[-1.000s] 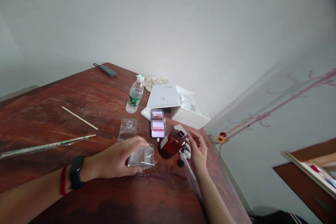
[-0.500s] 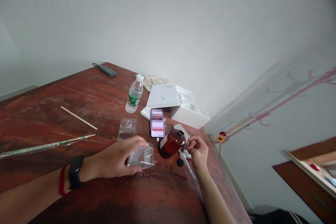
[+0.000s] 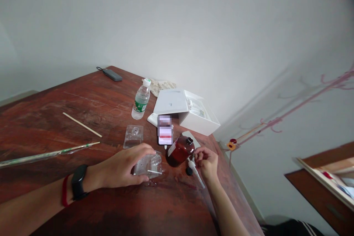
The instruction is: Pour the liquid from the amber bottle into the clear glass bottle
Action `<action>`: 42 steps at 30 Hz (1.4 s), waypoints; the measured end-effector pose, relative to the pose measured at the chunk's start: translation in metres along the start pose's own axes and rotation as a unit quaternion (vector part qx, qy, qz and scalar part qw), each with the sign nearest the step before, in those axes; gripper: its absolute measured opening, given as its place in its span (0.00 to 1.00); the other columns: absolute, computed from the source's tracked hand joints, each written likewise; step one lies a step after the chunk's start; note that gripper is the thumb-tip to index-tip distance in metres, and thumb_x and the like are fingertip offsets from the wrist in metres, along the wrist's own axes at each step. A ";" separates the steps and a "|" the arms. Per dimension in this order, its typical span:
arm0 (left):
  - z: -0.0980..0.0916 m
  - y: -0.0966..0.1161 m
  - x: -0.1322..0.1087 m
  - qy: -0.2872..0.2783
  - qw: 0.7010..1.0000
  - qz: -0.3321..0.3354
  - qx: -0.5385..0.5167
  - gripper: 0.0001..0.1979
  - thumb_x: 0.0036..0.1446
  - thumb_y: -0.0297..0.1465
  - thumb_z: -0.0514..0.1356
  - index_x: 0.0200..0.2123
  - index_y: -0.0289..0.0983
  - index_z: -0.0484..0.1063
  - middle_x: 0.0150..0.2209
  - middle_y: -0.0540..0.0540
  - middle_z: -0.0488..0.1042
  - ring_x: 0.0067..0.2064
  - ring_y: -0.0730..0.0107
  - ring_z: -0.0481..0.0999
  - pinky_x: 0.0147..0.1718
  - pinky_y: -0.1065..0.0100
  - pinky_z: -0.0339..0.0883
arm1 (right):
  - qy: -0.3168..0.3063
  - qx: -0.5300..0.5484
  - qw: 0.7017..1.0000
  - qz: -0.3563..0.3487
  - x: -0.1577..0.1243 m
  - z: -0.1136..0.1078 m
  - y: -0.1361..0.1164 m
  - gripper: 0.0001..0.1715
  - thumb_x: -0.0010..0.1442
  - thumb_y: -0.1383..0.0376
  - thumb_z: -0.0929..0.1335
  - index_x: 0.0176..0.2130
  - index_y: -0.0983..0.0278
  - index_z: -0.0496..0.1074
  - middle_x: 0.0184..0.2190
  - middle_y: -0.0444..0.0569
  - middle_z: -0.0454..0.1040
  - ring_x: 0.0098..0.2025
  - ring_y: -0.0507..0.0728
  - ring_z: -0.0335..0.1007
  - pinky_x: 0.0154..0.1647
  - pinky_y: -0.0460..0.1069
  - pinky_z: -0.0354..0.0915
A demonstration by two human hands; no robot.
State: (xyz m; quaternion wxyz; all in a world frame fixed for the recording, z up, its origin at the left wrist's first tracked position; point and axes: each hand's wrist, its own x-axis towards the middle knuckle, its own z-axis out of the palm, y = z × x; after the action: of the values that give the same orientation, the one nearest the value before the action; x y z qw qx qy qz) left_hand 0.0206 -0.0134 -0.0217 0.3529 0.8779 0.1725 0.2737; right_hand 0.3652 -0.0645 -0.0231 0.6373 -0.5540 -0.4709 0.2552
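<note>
My left hand (image 3: 124,163) grips a small clear plastic box (image 3: 147,165) at the table's near middle, thumb and fingers on opposite sides. A short white strip (image 3: 155,172) shows at the box. To its right a brown bottle (image 3: 179,151) with an uncapped neck and a pale label leans at a tilt. Beside the bottle's neck my right hand (image 3: 207,161) is closed, its fingertips pinched together; whatever is in them is too small to make out. Below those fingers lie a white pump head with a tube (image 3: 196,174) and a round black cap (image 3: 189,171).
Behind the hands are a clear plastic lid (image 3: 133,137), a phone (image 3: 165,134), a water bottle (image 3: 141,101) and a white box (image 3: 200,120). A wooden stick (image 3: 82,124) and a wrapped stick (image 3: 49,154) lie left. Small wet drops (image 3: 151,183) show near the clear box.
My right hand's fingers have shifted slightly, staying beside the brown bottle's neck. The left hand keeps its hold on the clear box. The whole view has slid a little.
</note>
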 end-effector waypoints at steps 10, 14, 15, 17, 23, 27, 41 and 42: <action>0.000 0.000 0.001 0.004 1.000 0.005 0.003 0.30 0.65 0.36 0.69 0.66 0.43 0.63 0.64 0.39 0.72 0.63 0.48 0.75 0.64 0.50 0.70 | 0.008 -0.003 1.000 -0.003 0.006 -0.001 0.009 0.11 0.49 0.64 0.72 0.36 0.60 0.79 0.20 0.40 0.72 0.19 0.52 0.66 0.20 0.47 0.64; 0.001 -0.001 0.000 0.011 1.000 0.005 0.007 0.30 0.65 0.37 0.69 0.66 0.43 0.64 0.64 0.39 0.72 0.63 0.48 0.76 0.64 0.51 0.71 | -0.053 -0.011 0.999 0.005 0.000 -0.003 0.005 0.26 0.62 0.48 0.72 0.55 0.57 0.80 0.47 0.54 0.84 0.43 0.63 0.83 0.39 0.55 0.78; 0.001 -0.001 0.000 0.011 1.000 0.004 0.006 0.30 0.65 0.37 0.69 0.65 0.43 0.64 0.64 0.40 0.73 0.63 0.48 0.76 0.64 0.51 0.71 | -0.071 -0.014 0.997 -0.001 -0.001 -0.003 0.004 0.31 0.63 0.46 0.72 0.60 0.56 0.77 0.54 0.55 0.83 0.51 0.65 0.82 0.46 0.57 0.78; 0.001 0.000 0.000 0.012 1.000 0.002 0.003 0.29 0.65 0.38 0.69 0.65 0.44 0.64 0.63 0.40 0.73 0.62 0.48 0.76 0.64 0.52 0.71 | -0.113 -0.034 0.993 -0.021 -0.004 -0.003 0.005 0.43 0.60 0.44 0.75 0.68 0.54 0.70 0.64 0.55 0.77 0.64 0.69 0.76 0.61 0.62 0.74; 0.001 0.000 0.000 0.009 1.000 0.001 0.003 0.29 0.67 0.40 0.68 0.66 0.43 0.64 0.64 0.38 0.72 0.63 0.48 0.76 0.64 0.51 0.70 | -0.189 -0.156 0.969 -0.022 -0.010 0.002 0.018 0.64 0.53 0.54 0.83 0.76 0.57 0.54 0.70 0.61 0.69 0.71 0.72 0.68 0.73 0.71 0.60; 0.003 -0.003 -0.002 0.008 1.000 -0.011 0.018 0.35 0.65 0.39 0.69 0.70 0.44 0.58 0.67 0.37 0.72 0.65 0.47 0.75 0.66 0.49 0.69 | -0.155 -0.169 0.973 -0.040 -0.011 0.006 0.022 0.57 0.52 0.55 0.83 0.71 0.59 0.62 0.68 0.61 0.71 0.70 0.72 0.68 0.74 0.71 0.59; 0.004 0.002 0.000 0.037 0.993 -0.100 0.053 0.39 0.54 0.43 0.74 0.65 0.40 0.67 0.60 0.38 0.78 0.58 0.44 0.81 0.58 0.52 0.75 | -0.039 -0.216 0.961 -0.169 -0.021 0.011 0.014 0.56 0.48 0.51 0.83 0.68 0.58 0.61 0.64 0.59 0.70 0.64 0.71 0.72 0.66 0.69 0.69; 0.004 0.004 0.001 0.039 0.993 -0.104 0.049 0.38 0.53 0.42 0.74 0.64 0.40 0.67 0.59 0.39 0.79 0.57 0.45 0.82 0.57 0.53 0.75 | -0.041 -0.222 0.957 -0.182 -0.022 0.012 0.015 0.55 0.49 0.51 0.83 0.67 0.58 0.62 0.63 0.58 0.71 0.63 0.71 0.73 0.66 0.69 0.70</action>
State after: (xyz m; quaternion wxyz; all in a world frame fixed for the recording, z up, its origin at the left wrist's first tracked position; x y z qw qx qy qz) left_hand 0.0239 -0.0176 -0.0211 0.3289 0.8603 0.2893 0.2609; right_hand 0.3486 -0.0736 -0.0445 0.5141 -0.5758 -0.6340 0.0460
